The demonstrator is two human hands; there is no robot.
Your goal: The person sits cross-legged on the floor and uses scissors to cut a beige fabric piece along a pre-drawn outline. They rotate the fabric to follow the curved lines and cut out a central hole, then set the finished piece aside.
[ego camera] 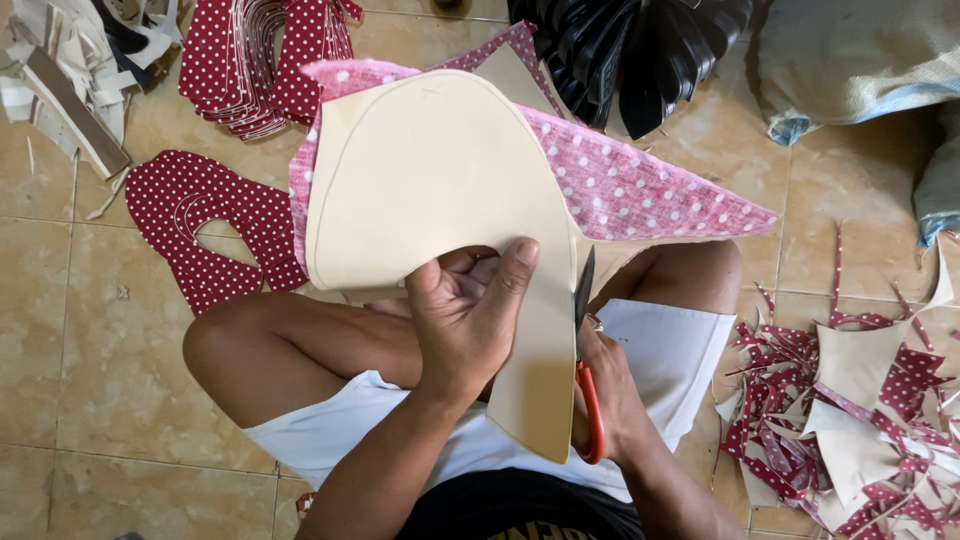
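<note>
1. Two hands work at mid-frame: our left hand (pixel 470 320) pinches the cream sheet (pixel 430 190), thumb on top, its grip clenched on the lower edge.
2. Our right hand (pixel 610 390), right of centre, grips the orange-handled scissors (pixel 588 350), blades at the sheet's right edge.
3. Dotted pink fabric (pixel 640 190) backs the sheet; we judge it could bunch and drag the cut off its line.
4. We judge the blades sit near our left thumb; a slip could nick it.
</note>
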